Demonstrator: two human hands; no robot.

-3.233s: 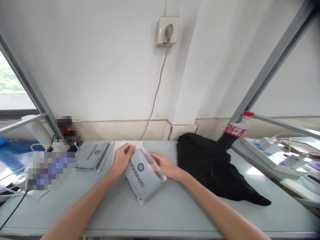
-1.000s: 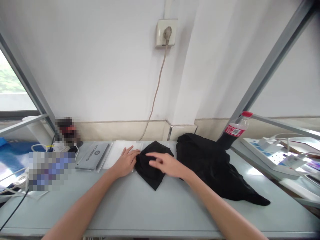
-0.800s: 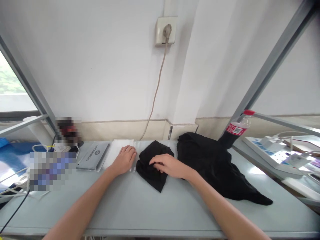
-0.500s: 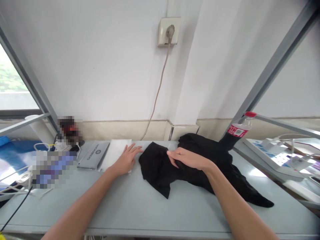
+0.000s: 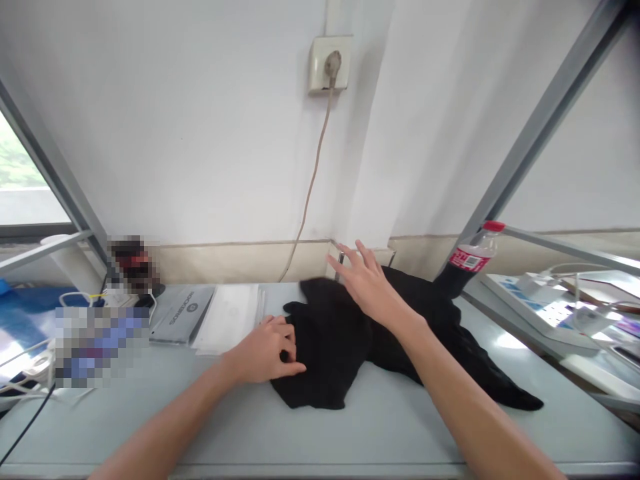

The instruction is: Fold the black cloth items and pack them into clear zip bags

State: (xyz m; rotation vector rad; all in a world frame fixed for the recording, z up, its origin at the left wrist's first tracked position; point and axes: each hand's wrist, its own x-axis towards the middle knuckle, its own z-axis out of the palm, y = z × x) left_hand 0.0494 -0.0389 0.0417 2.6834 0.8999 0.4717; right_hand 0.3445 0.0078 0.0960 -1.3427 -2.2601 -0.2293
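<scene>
A black garment lies crumpled across the grey tabletop, with one long narrow end stretching to the right. At its left edge, my left hand rests on the cloth. Its fingers are curled and the thumb is apart from them; no fold of cloth shows pinched between. Over the middle of the garment is my right hand, open with fingers spread and nothing in it. My right hand and forearm hide part of the cloth.
A grey printed packet and a white packet lie left of the garment. A cola bottle stands behind it at the right. Cables lie far left; a power strip is far right. A plugged-in socket is on the wall.
My right hand has let go of the garment, lifted and opened. My left hand has moved right and nearer onto the cloth, its fingers curling. The garment's left part has shifted nearer and spread.
</scene>
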